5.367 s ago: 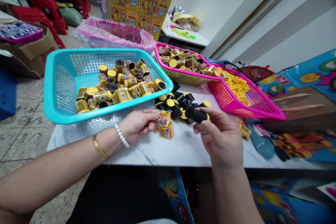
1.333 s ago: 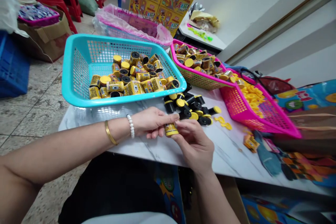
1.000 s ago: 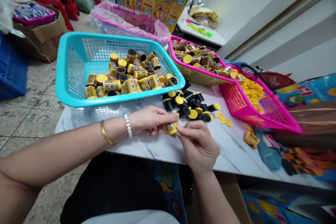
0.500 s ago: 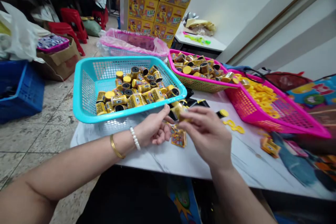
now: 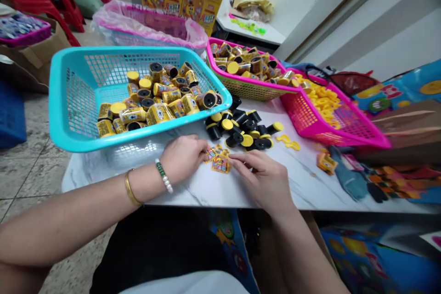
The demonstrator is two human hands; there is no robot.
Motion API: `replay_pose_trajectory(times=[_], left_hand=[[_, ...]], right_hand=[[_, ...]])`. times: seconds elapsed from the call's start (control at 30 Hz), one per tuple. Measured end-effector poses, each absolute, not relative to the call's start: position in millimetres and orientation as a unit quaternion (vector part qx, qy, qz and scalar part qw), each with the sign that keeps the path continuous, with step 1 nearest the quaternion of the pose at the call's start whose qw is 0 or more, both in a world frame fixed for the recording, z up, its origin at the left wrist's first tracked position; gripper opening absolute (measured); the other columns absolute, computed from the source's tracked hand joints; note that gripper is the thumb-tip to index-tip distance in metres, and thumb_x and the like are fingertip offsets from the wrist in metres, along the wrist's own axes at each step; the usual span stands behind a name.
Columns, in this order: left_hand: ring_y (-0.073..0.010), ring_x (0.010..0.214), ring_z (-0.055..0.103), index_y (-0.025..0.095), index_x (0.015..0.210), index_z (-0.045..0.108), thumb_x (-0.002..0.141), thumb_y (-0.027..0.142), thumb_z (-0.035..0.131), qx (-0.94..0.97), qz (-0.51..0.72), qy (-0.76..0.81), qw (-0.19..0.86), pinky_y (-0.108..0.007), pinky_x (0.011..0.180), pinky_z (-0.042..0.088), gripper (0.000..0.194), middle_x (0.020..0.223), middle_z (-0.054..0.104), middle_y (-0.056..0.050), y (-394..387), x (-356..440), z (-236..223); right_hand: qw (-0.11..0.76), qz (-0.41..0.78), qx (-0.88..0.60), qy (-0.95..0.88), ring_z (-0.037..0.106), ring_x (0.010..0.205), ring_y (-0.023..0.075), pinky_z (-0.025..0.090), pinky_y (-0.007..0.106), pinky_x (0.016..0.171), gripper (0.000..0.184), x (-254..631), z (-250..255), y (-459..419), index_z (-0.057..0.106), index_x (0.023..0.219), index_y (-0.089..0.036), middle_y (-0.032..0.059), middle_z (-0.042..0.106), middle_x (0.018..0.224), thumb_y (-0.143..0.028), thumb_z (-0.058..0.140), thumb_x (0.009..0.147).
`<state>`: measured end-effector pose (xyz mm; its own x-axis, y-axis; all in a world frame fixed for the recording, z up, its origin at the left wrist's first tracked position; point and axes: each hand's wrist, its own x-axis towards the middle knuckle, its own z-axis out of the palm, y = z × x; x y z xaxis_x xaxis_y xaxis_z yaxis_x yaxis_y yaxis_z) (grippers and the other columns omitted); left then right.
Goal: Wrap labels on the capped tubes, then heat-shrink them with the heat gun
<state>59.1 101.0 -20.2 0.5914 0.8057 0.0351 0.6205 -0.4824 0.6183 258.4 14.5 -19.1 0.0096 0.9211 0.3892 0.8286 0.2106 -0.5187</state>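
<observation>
Small printed yellow labels (image 5: 219, 164) lie in a little pile on the white marbled table, between my two hands. My left hand (image 5: 181, 158), with a beaded bracelet at the wrist, has its fingertips closed at the pile's left side on a label. From the right, my right hand (image 5: 265, 177) pinches the edge of a label between thumb and forefinger. Just beyond the pile lie several loose black cylinders with yellow caps (image 5: 247, 140). A turquoise basket (image 5: 74, 135) beyond my left hand holds several such cylinders wrapped in yellow printed labels (image 5: 160, 113).
A pink basket (image 5: 241, 83) of wrapped cylinders stands at the back. Another pink basket (image 5: 344, 135), with yellow plastic rings (image 5: 324, 98), is on the right. A plastic-lined basket (image 5: 193, 32) and stacked yellow cartons (image 5: 200, 0) are behind. A yellow printed bundle (image 5: 326, 161) lies right.
My right hand no longer holds the small yellow-wrapped piece and has come down to the labels. My left hand has turned palm-down and closed its fingertips there. The view has tilted downward.
</observation>
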Motion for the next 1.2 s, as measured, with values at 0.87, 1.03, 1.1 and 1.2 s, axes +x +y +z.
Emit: replay_pose_trajectory(times=[0.87, 1.03, 1.1, 1.2], left_hand=[[-0.0073, 0.043, 0.044, 0.017, 0.073, 0.063, 0.087, 0.037, 0.06, 0.591, 0.386, 0.423, 0.568, -0.02, 0.044, 0.035, 0.025, 0.051, 0.052, 0.004, 85, 63, 0], [-0.0064, 0.038, 0.04, 0.016, 0.072, 0.065, 0.087, 0.039, 0.061, 0.543, 0.367, 0.444, 0.611, -0.02, 0.041, 0.032, 0.028, 0.045, 0.048, 0.005, 86, 63, 3], [-0.0063, 0.039, 0.04, 0.015, 0.072, 0.068, 0.086, 0.037, 0.062, 0.54, 0.361, 0.444, 0.617, -0.019, 0.041, 0.032, 0.026, 0.044, 0.048, 0.005, 87, 63, 5], [-0.0068, 0.044, 0.045, 0.014, 0.073, 0.071, 0.08, 0.033, 0.068, 0.537, 0.382, 0.43, 0.617, -0.019, 0.045, 0.037, 0.02, 0.05, 0.056, 0.003, 89, 64, 5]], right_hand=[[0.512, 0.288, -0.63, -0.507, 0.047, 0.049, 0.0104, 0.041, 0.024, 0.048, 0.042, 217, -29, 22, 0.065, 0.061, -0.018, -0.0003, 0.059, 0.056, -0.048, 0.062, 0.09], [0.522, 0.236, -0.619, -0.537, 0.05, 0.053, 0.0119, 0.043, 0.025, 0.051, 0.039, 213, -32, 22, 0.064, 0.063, -0.019, -0.0002, 0.059, 0.059, -0.045, 0.059, 0.092], [0.515, 0.214, -0.613, -0.56, 0.051, 0.056, 0.0122, 0.043, 0.025, 0.054, 0.037, 213, -34, 22, 0.063, 0.065, -0.019, -0.0004, 0.058, 0.061, -0.042, 0.058, 0.094], [0.499, 0.192, -0.603, -0.592, 0.051, 0.057, 0.0119, 0.042, 0.025, 0.055, 0.036, 214, -36, 22, 0.061, 0.064, -0.019, -0.0008, 0.056, 0.061, -0.037, 0.057, 0.095]])
